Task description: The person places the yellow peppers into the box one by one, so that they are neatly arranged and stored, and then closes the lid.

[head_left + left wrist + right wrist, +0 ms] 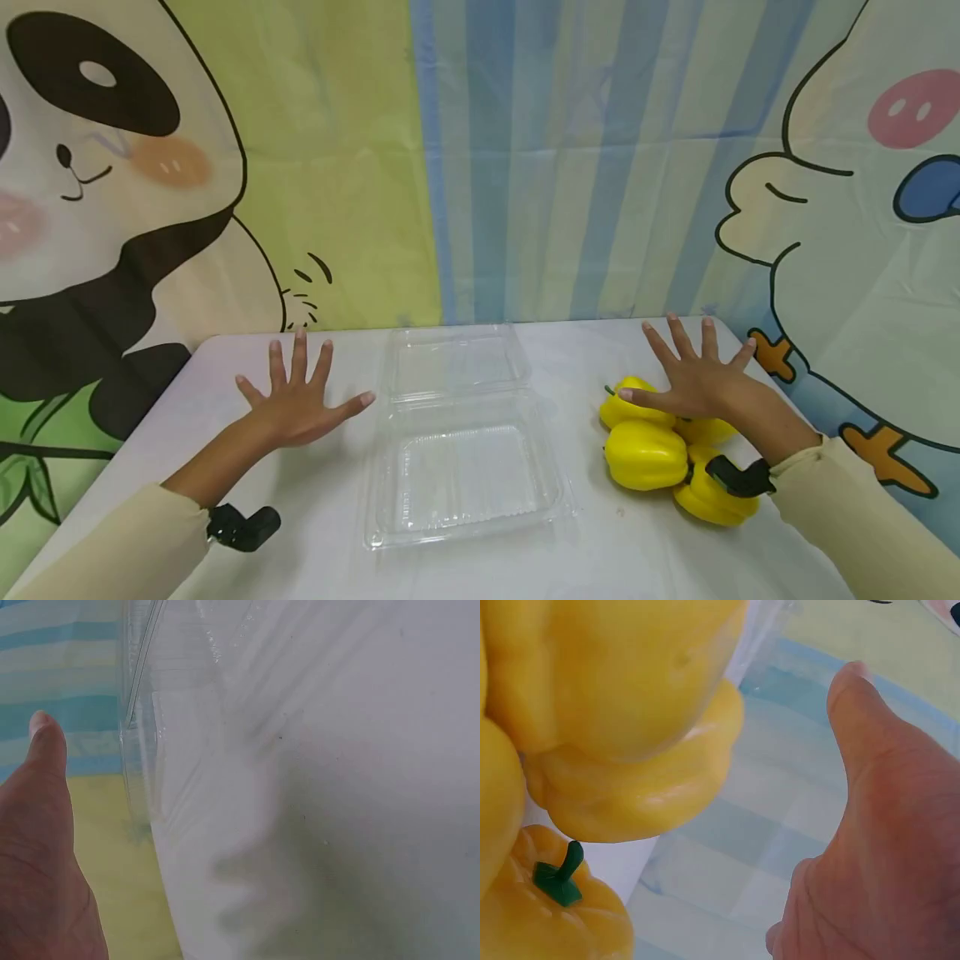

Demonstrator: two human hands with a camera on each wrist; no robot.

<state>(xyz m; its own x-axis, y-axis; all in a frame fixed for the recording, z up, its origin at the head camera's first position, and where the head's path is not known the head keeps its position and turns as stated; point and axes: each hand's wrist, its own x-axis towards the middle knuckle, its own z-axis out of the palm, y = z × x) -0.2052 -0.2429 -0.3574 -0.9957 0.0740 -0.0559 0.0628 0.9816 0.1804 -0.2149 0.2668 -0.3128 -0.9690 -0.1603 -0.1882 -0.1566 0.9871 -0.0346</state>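
Observation:
In the head view a clear plastic clamshell container (465, 475) lies on the table with its lid (457, 362) folded back away from me. My left hand (294, 408) hovers left of it, fingers spread and holding nothing. To the right sits a cluster of several yellow bell peppers (647, 455). Above the far peppers is my right hand (697, 379), fingers spread, with nothing in its grasp; it partly hides them. The right wrist view shows a pepper's green stem (561, 881) near the right hand. In the left wrist view the container's edge (139, 712) appears beyond the thumb.
A white-covered table (600, 558) bears everything. Behind it hangs a curtain (540, 167) with stripes and cartoon animals, close against the table's far edge. Both wrists carry small black devices (243, 528).

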